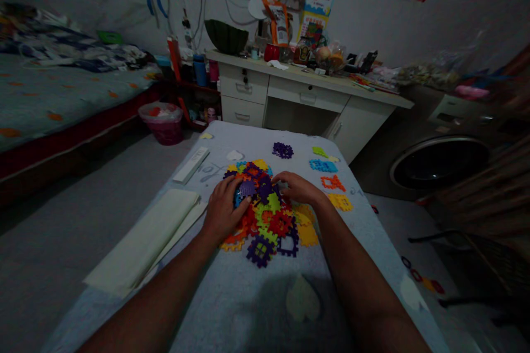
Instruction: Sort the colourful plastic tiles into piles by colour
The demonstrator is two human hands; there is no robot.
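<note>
A heap of colourful plastic interlocking building tiles (267, 215) with toothed edges lies on the cloth-covered table. My left hand (226, 207) rests against the heap's left side, thumb apart from the fingers, beside a purple tile (247, 188). At the heap's right side is my right hand (296, 186), its fingers bent inward among the tiles; their tips are partly hidden. Smaller groups lie apart: purple tiles (282, 150) at the back, then green (319, 151), blue (323, 166), orange (332, 182) and yellow tiles (340, 202) along the right.
Folded pale sheets (144, 237) and a long white box (191, 165) lie on the table's left side. Behind stands a white desk (244, 85) crowded with items. A washing machine (439, 143) is at right, a pink bin (162, 124) and a bed (62, 94) at left.
</note>
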